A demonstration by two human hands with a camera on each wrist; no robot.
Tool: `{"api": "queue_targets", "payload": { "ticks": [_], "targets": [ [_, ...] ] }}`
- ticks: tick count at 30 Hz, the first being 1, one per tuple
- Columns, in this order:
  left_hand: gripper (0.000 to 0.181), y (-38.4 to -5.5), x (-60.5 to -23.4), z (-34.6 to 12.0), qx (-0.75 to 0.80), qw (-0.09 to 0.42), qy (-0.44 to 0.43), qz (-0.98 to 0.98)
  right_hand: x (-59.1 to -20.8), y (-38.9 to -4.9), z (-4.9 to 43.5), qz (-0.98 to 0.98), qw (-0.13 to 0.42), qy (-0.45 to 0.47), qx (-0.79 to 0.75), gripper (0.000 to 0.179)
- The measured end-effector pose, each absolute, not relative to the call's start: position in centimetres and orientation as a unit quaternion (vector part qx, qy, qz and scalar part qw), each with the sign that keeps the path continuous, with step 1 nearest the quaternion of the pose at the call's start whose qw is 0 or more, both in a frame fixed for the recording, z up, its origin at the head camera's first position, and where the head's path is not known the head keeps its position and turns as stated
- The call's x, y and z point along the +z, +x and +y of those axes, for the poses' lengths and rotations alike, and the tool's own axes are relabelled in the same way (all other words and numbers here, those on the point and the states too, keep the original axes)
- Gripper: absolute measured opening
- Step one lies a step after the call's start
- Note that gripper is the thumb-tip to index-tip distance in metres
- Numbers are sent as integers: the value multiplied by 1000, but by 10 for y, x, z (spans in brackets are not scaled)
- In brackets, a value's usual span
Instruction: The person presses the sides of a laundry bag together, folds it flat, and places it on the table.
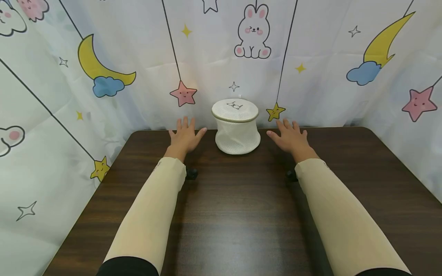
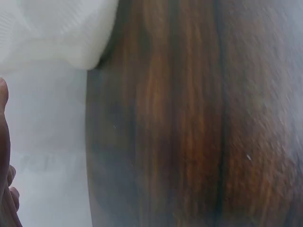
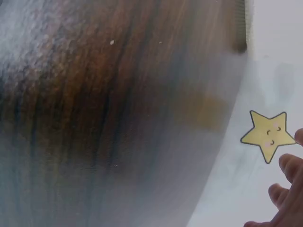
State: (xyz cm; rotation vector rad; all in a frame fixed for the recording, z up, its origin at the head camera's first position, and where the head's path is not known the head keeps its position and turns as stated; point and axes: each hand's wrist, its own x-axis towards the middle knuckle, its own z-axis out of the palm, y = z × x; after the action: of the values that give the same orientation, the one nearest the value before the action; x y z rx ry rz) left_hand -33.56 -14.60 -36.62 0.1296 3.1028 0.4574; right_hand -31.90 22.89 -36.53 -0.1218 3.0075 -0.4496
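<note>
A white mesh laundry bag [image 1: 237, 128], shaped like a short cylinder with a zipped round lid and a small dark print on top, stands at the table's far edge. To its left, my left hand [image 1: 184, 138] is spread with fingers straight, apart from the bag. On the other side my right hand [image 1: 291, 138] is likewise spread and holds nothing. The left wrist view catches the bag's lower part [image 2: 57, 33] at the top left and a bit of the left hand [image 2: 5, 156]. Several fingertips of the right hand [image 3: 289, 189] show in the right wrist view.
A dark brown wood-grain table [image 1: 228, 214] spreads beneath both arms. Behind it hangs a white curtain [image 1: 214, 50] printed with moons, stars and a rabbit, close to the far edge. Dark wrist devices [image 1: 191, 173] sit under the cream sleeves [image 1: 148, 214].
</note>
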Motion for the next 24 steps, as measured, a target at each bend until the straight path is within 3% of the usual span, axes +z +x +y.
{"api": "queue_targets", "payload": {
  "ticks": [9, 14, 24],
  "targets": [
    [85, -336, -351, -131, 221, -21, 57, 973, -354, -321, 217, 981, 30, -55, -185, 88],
    [83, -337, -343, -118, 323, -39, 74, 943, -342, -322, 202, 956, 22, -72, -283, 81],
    [83, -334, -332, -94, 473, -24, 84, 877, -329, -321, 174, 902, 19, -102, -419, 80]
  ]
}}
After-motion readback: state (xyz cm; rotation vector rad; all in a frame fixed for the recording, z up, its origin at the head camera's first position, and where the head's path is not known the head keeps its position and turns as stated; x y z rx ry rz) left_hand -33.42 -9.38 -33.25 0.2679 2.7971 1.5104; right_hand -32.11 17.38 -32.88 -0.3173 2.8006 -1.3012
